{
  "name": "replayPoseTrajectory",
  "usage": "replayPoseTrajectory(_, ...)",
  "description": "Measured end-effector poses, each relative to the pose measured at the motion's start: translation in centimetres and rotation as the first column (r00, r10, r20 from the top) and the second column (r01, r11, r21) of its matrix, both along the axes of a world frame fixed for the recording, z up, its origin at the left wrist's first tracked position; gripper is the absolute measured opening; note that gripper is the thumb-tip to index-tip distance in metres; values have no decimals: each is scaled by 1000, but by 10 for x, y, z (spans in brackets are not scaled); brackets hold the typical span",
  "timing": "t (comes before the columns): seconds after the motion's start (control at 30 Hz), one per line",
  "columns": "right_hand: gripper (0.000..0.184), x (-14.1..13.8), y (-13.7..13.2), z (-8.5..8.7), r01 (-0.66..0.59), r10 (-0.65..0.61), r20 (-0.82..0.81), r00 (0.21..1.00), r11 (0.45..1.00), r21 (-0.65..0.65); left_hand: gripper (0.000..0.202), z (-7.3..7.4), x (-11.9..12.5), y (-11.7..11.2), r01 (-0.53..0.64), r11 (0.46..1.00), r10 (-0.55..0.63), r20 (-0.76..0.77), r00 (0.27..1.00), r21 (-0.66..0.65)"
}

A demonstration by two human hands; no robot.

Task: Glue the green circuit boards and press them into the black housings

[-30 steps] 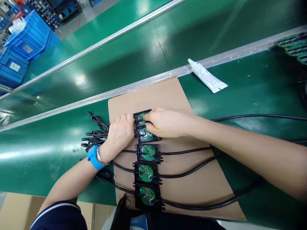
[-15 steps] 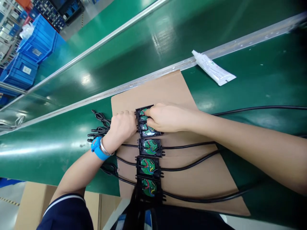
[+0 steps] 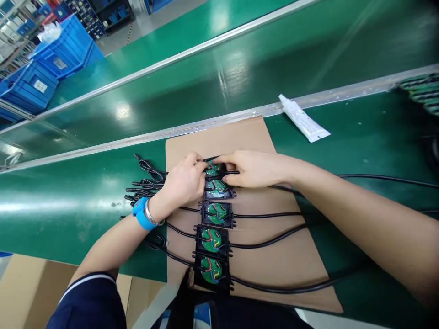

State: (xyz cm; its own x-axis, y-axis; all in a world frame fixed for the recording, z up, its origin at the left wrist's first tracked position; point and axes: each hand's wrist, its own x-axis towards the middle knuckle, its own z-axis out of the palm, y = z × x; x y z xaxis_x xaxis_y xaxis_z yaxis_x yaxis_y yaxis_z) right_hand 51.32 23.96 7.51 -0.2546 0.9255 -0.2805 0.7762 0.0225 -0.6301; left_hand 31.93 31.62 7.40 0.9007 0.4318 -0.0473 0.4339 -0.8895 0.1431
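Several black plastic housings with green circuit boards stand in a column on brown cardboard [image 3: 274, 256]. Both hands are at the farthest housing [image 3: 210, 175]. My left hand [image 3: 183, 180], wearing a blue wristband, has curled fingers gripping its left edge. From the right, the thumb and index finger of my right hand [image 3: 255, 168] close around the circuit board [image 3: 214, 168] inside it. The exact fingertip contact is partly hidden. Just nearer lie a second board [image 3: 216, 187], a third [image 3: 217, 213], a fourth [image 3: 211, 240] and the nearest one [image 3: 211, 269], with coloured wires.
Black cables [image 3: 267, 215] run right from the housings, and bundled cable ends [image 3: 147, 185] lie left. A white tube [image 3: 303, 119] rests by the metal rail [image 3: 240, 113]. Blue bins [image 3: 65, 50] stand far left; striped green parts [image 3: 423, 93] sit at the right edge.
My left hand has moved right and up, its fingers now at the farthest housing's board. My right hand has shifted right, uncovering the two far boards more. The camera view has shifted slightly.
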Motion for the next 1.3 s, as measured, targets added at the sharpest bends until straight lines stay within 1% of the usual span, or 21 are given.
replayPoseTrajectory(0.07,58,6,-4,-1,51,-52,-75,996,999,-13,25,-3,3,7,91,995,-89,54,995,-39)
replayPoseTrajectory(0.1,57,8,-6,-1,89,-91,-97,991,996,-25,24,-5,4,9,149,987,-146,52,988,-57)
replayPoseTrajectory(0.17,46,9,-9,-2,163,-168,-111,979,985,-53,24,-9,5,12,233,969,-231,31,972,-80)
replayPoseTrajectory(0.23,30,8,-11,-2,208,-213,-79,974,976,-62,26,-13,5,14,265,961,-264,28,964,-79)
replayPoseTrajectory(0.33,9,3,-13,1,185,-184,28,983,982,-44,26,-17,4,13,264,962,-261,45,964,-72)
replayPoseTrajectory(0.37,7,1,-13,2,155,-153,65,986,987,-29,26,-18,3,12,258,963,-255,47,966,-72)
replayPoseTrajectory(0.43,14,-2,-14,4,91,-96,141,985,995,45,25,-19,2,11,249,965,-246,43,968,-77)
replayPoseTrajectory(0.47,19,-3,-15,4,74,-91,190,977,993,97,25,-19,2,10,247,966,-245,39,969,-77)
replayPoseTrajectory(0.53,28,-3,-14,2,85,-132,291,947,982,169,25,-19,2,10,247,967,-245,36,969,-65)
replayPoseTrajectory(0.57,32,-3,-12,1,108,-158,319,935,980,169,26,-19,3,9,248,967,-247,35,968,-56)
replayPoseTrajectory(0.63,35,0,-8,-1,155,-172,284,943,985,80,27,-20,3,9,251,967,-250,34,968,-39)
replayPoseTrajectory(0.7,35,4,-2,-4,180,-168,166,972,982,-59,27,-20,4,8,255,966,-255,31,967,-28)
replayPoseTrajectory(0.77,33,9,3,-7,201,-190,73,979,963,-181,27,-19,4,7,262,965,-261,24,965,-20)
replayPoseTrajectory(0.83,32,13,8,-9,221,-217,46,975,940,-261,26,-18,5,6,262,965,-262,17,965,-9)
replayPoseTrajectory(0.9,32,16,12,-10,201,-192,59,980,940,-275,26,-17,5,5,249,969,-249,13,968,2)
replayPoseTrajectory(1.0,35,18,19,-8,84,-48,177,983,976,-199,33,-16,5,5,234,972,-234,28,972,6)
replayPoseTrajectory(1.07,37,16,23,-6,-16,63,295,953,987,-159,44,-18,6,5,250,968,-251,33,968,8)
replayPoseTrajectory(1.1,37,14,23,-6,-64,118,346,931,985,-163,48,-18,6,4,262,965,-263,30,964,13)
replayPoseTrajectory(1.17,35,8,22,-4,-121,190,443,876,976,-180,49,-20,9,2,271,962,-272,15,962,38)
replayPoseTrajectory(1.23,33,1,18,-4,-131,199,522,829,978,-165,44,-20,13,-1,260,961,-261,1,965,93)
replayPoseTrajectory(1.3,34,-4,12,-4,-98,140,583,800,990,-104,40,-21,17,-5,250,956,-251,-10,968,151)
